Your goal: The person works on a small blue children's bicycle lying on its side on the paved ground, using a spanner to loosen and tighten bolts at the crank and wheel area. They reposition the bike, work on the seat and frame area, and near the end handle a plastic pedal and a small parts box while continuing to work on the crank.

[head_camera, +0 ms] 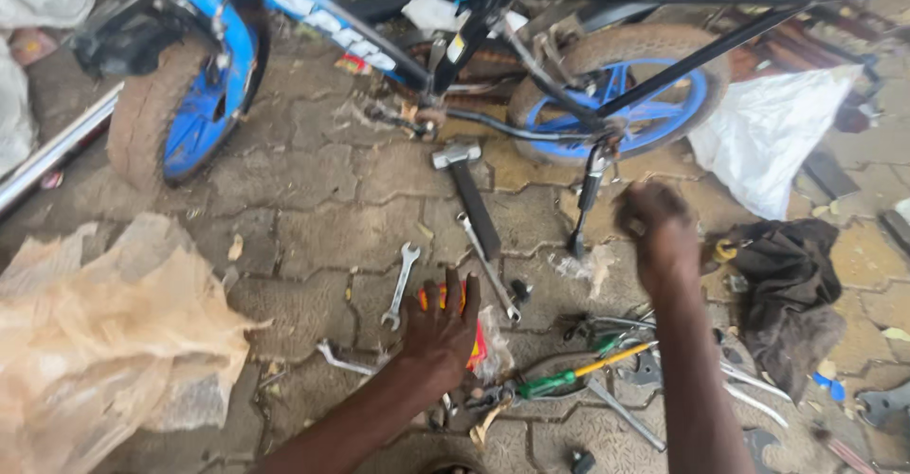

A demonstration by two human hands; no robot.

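There is one view only, from a camera worn on the person's head. It looks steeply down and forward at the paved floor point(313, 199), from close above. Both forearms enter from the bottom edge, the left hand point(439, 327) near the lower middle and the right hand point(659, 232) farther out to the right of centre. The bike point(455, 28) runs across the top edge, cut off above, so the view faces it. Scattered tools point(569, 370) lie in the lower middle, nearest the lens. The right hand is blurred.
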